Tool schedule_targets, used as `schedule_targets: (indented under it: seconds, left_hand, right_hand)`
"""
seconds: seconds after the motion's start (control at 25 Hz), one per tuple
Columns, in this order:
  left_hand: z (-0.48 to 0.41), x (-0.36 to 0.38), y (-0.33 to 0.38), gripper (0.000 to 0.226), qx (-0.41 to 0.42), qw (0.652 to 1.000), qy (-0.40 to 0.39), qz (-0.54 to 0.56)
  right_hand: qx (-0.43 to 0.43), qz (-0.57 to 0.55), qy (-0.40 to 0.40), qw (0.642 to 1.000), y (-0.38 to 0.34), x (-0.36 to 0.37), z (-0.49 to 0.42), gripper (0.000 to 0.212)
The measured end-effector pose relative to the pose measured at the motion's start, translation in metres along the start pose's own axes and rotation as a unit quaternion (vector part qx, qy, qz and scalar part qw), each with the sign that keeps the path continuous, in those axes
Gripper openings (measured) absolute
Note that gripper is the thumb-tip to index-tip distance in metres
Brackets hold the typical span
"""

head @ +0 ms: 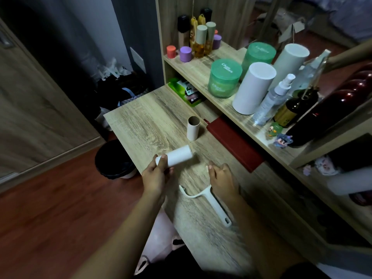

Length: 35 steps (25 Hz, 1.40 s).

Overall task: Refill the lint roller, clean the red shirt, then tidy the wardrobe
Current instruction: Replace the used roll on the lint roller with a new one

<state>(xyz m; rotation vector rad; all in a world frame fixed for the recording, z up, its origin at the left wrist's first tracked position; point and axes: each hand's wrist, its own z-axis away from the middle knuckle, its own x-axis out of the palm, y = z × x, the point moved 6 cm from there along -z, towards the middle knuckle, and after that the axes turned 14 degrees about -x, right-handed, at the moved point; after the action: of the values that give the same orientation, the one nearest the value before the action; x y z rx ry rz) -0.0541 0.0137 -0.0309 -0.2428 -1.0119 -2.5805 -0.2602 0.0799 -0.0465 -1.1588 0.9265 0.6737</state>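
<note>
My left hand (156,176) grips the near end of a white lint refill roll (178,156), held just above the wooden desk (145,121). My right hand (220,176) hovers to the right of the roll with loosely bent fingers, holding nothing. The white lint roller handle (211,202) lies bare on the desk just below my right hand. An empty cardboard core (193,128) stands upright farther back. No red shirt is in view.
A dark red notebook (234,144) lies at the desk's right edge against the shelf (227,103). The shelf holds green jars, white cylinders, spray bottles and small figurines. A black bin (112,160) stands on the floor to the left.
</note>
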Motion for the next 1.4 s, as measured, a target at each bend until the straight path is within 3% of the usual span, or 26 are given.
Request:
schedule_targets:
  seconds: [0.08,0.16,0.28,0.36,0.64,0.8,1.0,1.2,1.4]
  left_hand:
    - [-0.001,-0.001,0.000,0.044,0.002,1.000,-0.006,-0.005]
    - [-0.001,0.002,0.002,0.039,0.002,1.000,-0.021,-0.007]
    - [0.003,0.009,0.002,0.039,-0.005,0.999,-0.043,-0.011]
    - [0.004,0.010,0.003,0.038,-0.003,0.999,-0.045,-0.015]
    - [0.005,0.003,0.005,0.036,0.000,0.999,-0.044,-0.025]
    - [0.006,-0.005,0.009,0.026,0.005,0.999,-0.028,-0.021]
    - [0.000,-0.024,0.020,0.048,0.023,0.999,0.014,-0.038]
    - [0.001,-0.039,0.026,0.048,0.036,0.998,0.020,-0.038]
    - [0.000,-0.043,0.025,0.049,0.044,0.998,0.020,-0.047]
  right_hand:
    - [-0.024,0.000,0.072,0.997,-0.014,-0.022,-0.001,0.046]
    - [-0.063,-0.142,0.114,0.981,-0.029,-0.039,-0.008,0.043]
    - [-0.086,-0.372,0.006,0.924,-0.054,-0.033,-0.020,0.045]
    - [-0.104,-0.384,-0.018,0.917,-0.063,-0.027,-0.022,0.046]
    - [-0.068,-0.463,0.051,0.882,-0.054,-0.040,-0.027,0.031]
    - [-0.032,-0.422,0.082,0.902,-0.039,-0.041,-0.038,0.016]
    - [-0.083,-0.194,0.021,0.977,-0.046,-0.021,-0.073,0.021]
    - [-0.107,-0.055,-0.062,0.991,-0.045,0.009,-0.093,0.026]
    - [-0.134,-0.047,-0.024,0.990,-0.043,0.009,-0.094,0.023]
